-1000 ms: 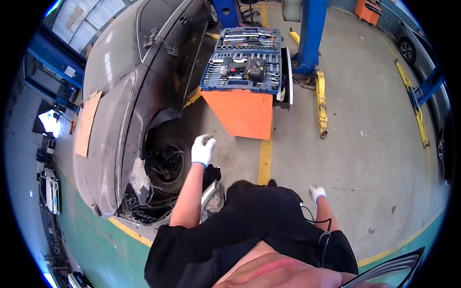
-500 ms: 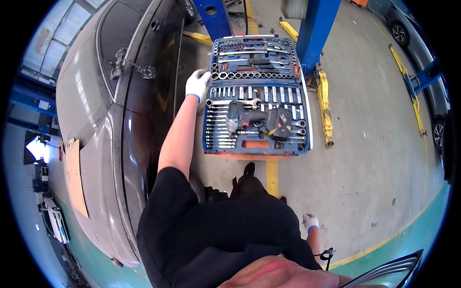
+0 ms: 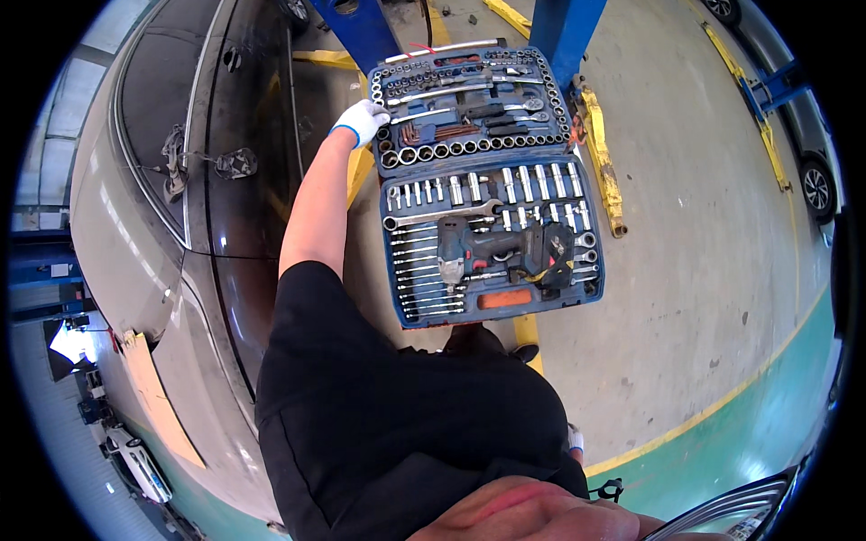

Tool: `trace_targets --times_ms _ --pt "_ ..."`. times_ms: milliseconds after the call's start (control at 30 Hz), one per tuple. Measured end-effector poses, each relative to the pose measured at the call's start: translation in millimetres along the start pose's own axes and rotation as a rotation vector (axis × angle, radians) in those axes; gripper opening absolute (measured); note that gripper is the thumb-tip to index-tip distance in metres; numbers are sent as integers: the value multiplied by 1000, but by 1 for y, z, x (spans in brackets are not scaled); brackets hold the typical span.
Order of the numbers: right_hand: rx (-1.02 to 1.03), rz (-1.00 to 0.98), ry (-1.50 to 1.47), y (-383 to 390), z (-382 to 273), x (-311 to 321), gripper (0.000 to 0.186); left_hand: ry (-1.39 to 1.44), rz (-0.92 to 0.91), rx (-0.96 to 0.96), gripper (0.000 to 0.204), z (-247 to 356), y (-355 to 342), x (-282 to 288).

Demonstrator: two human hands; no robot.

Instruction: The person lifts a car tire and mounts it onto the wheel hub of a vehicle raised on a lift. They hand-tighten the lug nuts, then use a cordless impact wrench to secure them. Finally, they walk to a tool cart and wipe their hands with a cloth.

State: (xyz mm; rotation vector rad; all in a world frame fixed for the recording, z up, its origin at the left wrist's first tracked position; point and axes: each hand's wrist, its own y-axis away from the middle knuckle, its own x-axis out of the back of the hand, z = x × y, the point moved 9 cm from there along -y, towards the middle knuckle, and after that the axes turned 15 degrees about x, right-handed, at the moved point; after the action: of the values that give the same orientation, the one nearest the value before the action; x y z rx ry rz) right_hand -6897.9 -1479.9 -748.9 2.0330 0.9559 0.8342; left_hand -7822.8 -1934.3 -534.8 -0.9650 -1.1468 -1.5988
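In a white glove with a blue cuff, my left hand (image 3: 361, 121) is closed at the left edge of the upper half of an open blue tool case (image 3: 541, 311). That half carries sockets (image 3: 451, 150), ratchets and hex keys. In the lower half sit deep sockets and a row of small combination wrenches (image 3: 428, 279). A large combination wrench (image 3: 442, 216) lies across them, beside a dark cordless impact wrench (image 3: 492, 245) with its battery to the right. My right hand (image 3: 575, 439), also gloved, shows only a sliver beside my body; its fingers are hidden.
A dusty car (image 3: 216, 307) stands close on the left, with a dark cloth (image 3: 236, 163) on its side. Blue lift posts (image 3: 568, 36) and yellow lift arms (image 3: 600, 162) rise beyond and right of the case. Another car (image 3: 816, 185) is at far right.
The tool case has come closer to my body and sits slightly turned. My left hand stays at its left edge. My right hand has gone mostly out of sight beside my body.
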Motion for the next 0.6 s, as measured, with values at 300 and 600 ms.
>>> trace_targets --times_ms 300,600 --pt "109 209 -167 14 -65 -26 35 329 57 5 24 0 -21 6" --pt "97 77 -128 4 -62 -11 34 176 590 102 24 14 56 57"
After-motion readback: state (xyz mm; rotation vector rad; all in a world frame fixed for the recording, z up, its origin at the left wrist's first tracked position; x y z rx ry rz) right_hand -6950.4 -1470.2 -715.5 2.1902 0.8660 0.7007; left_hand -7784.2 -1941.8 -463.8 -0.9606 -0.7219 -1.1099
